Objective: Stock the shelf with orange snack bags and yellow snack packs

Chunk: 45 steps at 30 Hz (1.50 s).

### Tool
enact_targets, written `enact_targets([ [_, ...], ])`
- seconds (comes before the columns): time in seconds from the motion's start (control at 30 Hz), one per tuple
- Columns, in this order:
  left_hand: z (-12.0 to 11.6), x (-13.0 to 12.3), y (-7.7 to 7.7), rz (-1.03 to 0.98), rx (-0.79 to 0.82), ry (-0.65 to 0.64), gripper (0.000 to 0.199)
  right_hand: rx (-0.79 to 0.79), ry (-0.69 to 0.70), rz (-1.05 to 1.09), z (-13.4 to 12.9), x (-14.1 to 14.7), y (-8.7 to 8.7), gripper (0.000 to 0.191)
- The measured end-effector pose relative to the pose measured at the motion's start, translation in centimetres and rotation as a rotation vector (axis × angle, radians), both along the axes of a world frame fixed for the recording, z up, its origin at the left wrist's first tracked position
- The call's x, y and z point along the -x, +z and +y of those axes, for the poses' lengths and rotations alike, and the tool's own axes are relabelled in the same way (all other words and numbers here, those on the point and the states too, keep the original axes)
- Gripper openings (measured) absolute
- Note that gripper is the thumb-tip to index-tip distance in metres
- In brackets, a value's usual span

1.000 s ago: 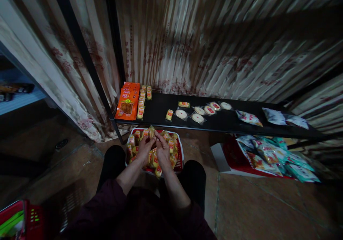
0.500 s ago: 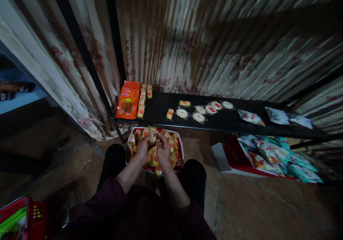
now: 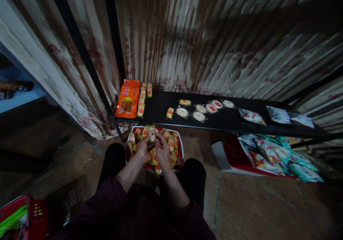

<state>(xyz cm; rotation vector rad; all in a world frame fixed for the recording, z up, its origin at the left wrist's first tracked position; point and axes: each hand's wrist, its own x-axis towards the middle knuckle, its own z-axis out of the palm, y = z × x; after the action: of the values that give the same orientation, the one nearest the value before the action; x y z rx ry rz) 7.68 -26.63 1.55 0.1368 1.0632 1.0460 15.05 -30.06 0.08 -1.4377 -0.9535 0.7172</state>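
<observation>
Between my knees stands a red and white basket [image 3: 181, 150] filled with small yellow wrapped cakes [image 3: 170, 144]. Over it, a wrapped cake [image 3: 151, 134] in clear film is pinched between my two hands. My left hand [image 3: 142, 150] grips its left side with closed fingers. From the right, my right hand [image 3: 163, 150] holds the same cake by thumb and fingers. Behind the basket, a black shelf [image 3: 158, 106] bears a column of the same yellow cakes [image 3: 141, 102] beside orange snack packets [image 3: 128, 100].
Round white wrapped pastries [image 3: 198, 116] and white bags [image 3: 252, 116] lie farther right on the shelf. Below it, a red and white box [image 3: 227, 159] holds several snack bags. A red basket [image 3: 37, 215] sits at lower left. Black posts [image 3: 80, 47] frame the shelf.
The cake between my hands has turned slightly and dipped a little. Both hands keep their hold on it, and the shelf items stay put.
</observation>
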Motion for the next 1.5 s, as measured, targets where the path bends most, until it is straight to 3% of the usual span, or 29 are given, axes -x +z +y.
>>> enact_targets([
  [0.63,0.6,0.0,-1.0,-0.136,0.11,-0.045,0.012,-0.062,-0.029,-0.281,-0.6,0.4,1.7,0.024],
  [0.93,0.3,0.1,-0.4,-0.125,0.102,-0.04,0.013,-0.096,-0.048,-0.451,-0.5,0.1,1.1,0.034],
  [1.13,-0.2,0.3,0.0,-0.035,0.0,0.01,0.004,-0.082,0.012,-0.414,-0.5,-0.1,0.8,0.039],
  [1.5,-1.1,0.1,-0.2,0.139,-0.176,0.051,0.018,0.112,0.03,-0.214,-0.4,-0.2,-0.2,0.035],
])
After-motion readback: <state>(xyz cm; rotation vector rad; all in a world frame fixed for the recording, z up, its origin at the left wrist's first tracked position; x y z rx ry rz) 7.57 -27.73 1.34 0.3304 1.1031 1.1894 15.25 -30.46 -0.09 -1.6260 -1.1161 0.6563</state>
